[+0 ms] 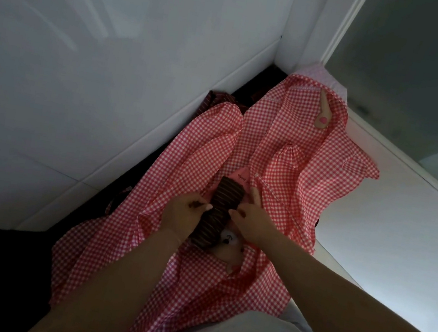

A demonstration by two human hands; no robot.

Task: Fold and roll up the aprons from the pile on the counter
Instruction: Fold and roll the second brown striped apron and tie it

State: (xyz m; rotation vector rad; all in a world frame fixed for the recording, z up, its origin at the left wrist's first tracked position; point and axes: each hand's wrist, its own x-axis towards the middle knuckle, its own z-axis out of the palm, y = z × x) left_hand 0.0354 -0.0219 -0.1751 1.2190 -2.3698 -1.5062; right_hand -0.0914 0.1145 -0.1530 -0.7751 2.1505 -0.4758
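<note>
Head view shows my left hand (pixel 184 212) and right hand (pixel 253 221) pinching the striped roll (pixel 220 212) between them, over the gingham apron (pixel 285 159). If my fingers slacken, I reckon the roll springs loose and unwinds onto the gingham beneath.

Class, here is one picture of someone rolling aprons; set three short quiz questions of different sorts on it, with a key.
1. True or false: the striped roll lies on the gingham apron.
2. Which hands touch the roll: A left hand only, B right hand only, C both?
3. Fill in: the gingham apron's checks are white and ____.

Key: 1 true; 2 C; 3 red.
</note>
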